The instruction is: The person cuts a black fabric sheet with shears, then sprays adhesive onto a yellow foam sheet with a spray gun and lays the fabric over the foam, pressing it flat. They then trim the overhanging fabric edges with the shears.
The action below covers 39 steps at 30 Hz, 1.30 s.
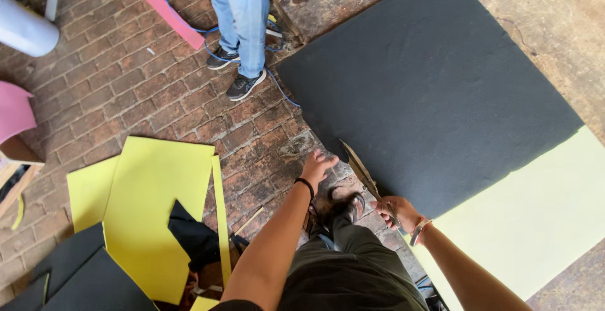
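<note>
A large black foam sheet (pixel 428 90) lies on a wooden table (pixel 554 15), on top of a pale yellow sheet (pixel 542 216). My right hand (pixel 397 213) grips a pair of long brownish shears (pixel 359 167). Their point reaches the near left corner of the black sheet. My left hand (pixel 318 165) hangs just left of that corner with its fingers spread, the fingertips at the sheet's edge. Whether it pinches the sheet I cannot tell. My own legs and dark shoes (pixel 343 207) stand below, on the brick floor.
Another person's legs in jeans and dark sneakers (pixel 242 34) stand at the table's far corner, beside a blue cable (pixel 280 90) and a pink strip (pixel 169 13). Yellow sheets (pixel 151 204) and black offcuts (pixel 75 273) cover the brick floor to my left. A white roll (pixel 22 27) lies far left.
</note>
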Tool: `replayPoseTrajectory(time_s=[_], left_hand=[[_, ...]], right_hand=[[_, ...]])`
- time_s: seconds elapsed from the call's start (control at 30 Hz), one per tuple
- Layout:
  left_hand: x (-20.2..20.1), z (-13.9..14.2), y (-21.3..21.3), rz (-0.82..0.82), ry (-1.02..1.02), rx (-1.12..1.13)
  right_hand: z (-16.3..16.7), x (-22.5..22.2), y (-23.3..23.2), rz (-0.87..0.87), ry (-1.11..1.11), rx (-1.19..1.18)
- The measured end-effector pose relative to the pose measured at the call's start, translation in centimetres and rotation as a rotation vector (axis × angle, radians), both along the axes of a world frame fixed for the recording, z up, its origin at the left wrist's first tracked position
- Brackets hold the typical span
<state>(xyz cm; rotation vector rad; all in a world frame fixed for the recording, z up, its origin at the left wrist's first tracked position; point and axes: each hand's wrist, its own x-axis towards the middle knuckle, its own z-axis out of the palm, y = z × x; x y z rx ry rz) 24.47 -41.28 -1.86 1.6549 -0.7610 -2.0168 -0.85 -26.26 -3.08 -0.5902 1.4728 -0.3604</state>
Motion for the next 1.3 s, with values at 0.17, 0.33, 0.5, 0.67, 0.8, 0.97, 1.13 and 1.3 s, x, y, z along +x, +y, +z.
replayPoseTrajectory(time_s=[0.17, 0.33, 0.5, 0.67, 0.8, 0.97, 1.13, 1.3], left_hand=[[-1.6, -0.9, -2.7, 0.127, 0.073, 0.048], [-0.8, -1.6, -3.4, 0.019, -0.028, 0.031], [0.4, -2.4, -4.0, -0.034, -0.074, 0.04], [2.8, -3.0, -4.1, -0.078, -0.097, 0.013], [4.8, -2.4, -4.2, -0.131, -0.197, 0.018], [7.6, -0.4, -3.7, -0.152, -0.312, 0.085], [12.1, -0.3, -4.1, 0.207, -0.386, 0.15], [12.5, -2.5, -6.2, -0.059, -0.484, -0.09]], right_hand=[[-1.1, -0.9, -0.5, 0.02, -0.043, -0.02], [-1.9, 0.1, -4.5, 0.023, -0.097, -0.005], [-1.2, 3.2, -9.9, -0.001, -0.127, -0.01], [0.5, 6.6, -17.5, 0.01, -0.204, -0.036], [2.7, 10.6, -25.9, 0.015, -0.248, -0.101], [5.8, 13.6, -30.6, 0.02, -0.253, -0.265], [5.7, 13.1, -26.8, -0.014, -0.222, -0.24], [4.0, 9.6, -15.0, -0.142, -0.032, -0.029]])
